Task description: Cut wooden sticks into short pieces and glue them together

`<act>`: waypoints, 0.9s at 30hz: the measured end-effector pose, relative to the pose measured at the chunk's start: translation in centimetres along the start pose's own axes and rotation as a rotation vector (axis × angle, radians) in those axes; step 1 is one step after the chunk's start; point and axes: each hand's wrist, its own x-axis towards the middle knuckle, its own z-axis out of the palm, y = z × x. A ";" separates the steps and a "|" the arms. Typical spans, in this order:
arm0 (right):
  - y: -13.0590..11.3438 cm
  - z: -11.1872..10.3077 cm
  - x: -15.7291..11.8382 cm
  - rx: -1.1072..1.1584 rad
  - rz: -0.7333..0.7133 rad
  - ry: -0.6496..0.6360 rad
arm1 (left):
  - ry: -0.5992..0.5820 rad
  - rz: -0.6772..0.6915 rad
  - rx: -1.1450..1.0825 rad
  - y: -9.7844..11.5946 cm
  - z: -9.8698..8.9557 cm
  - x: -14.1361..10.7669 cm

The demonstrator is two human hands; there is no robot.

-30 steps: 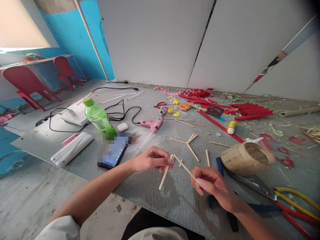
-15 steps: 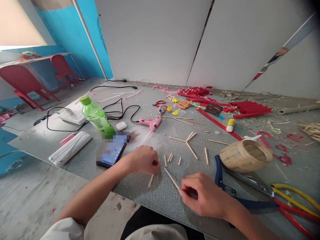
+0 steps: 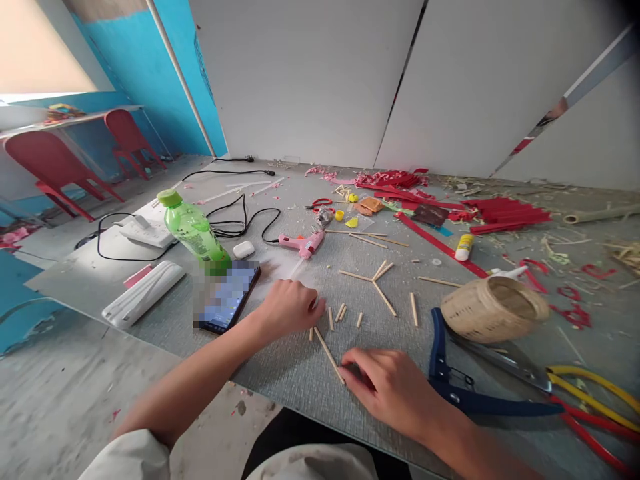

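My left hand (image 3: 295, 307) is closed over the top of a short wooden stick (image 3: 311, 334), most of which it hides. My right hand (image 3: 383, 387) pinches the lower end of a longer thin stick (image 3: 329, 355), which slants up and left until its tip is close beside the short one. Just right of my left hand lie several short stick pieces (image 3: 341, 313). Farther back, sticks form a Y shape (image 3: 373, 281) on the grey table (image 3: 295, 387). A single stick (image 3: 414, 309) lies to its right.
A phone (image 3: 227, 297), green bottle (image 3: 195, 233) and white power bank (image 3: 143, 294) stand or lie at left. A pink glue gun (image 3: 303, 244) is behind. At right are a woven pot (image 3: 493, 308), blue-handled cutters (image 3: 493, 403), a glue bottle (image 3: 465, 247) and red strips (image 3: 507, 215).
My right hand has moved left with the long stick, bringing its tip beside the short stick. My left hand has shifted slightly up, and the short stick now stands more upright in view.
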 end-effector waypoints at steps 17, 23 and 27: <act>-0.8 0.1 5.0 -0.175 -0.207 -0.083 | 0.012 -0.097 0.071 -2.5 0.4 1.1; -2.1 1.1 8.0 -0.297 -0.058 -0.063 | 0.016 -0.116 0.074 -3.0 0.0 1.0; -1.2 -0.1 10.2 -0.276 -0.088 -0.079 | 0.007 -0.053 0.054 -2.9 0.3 1.0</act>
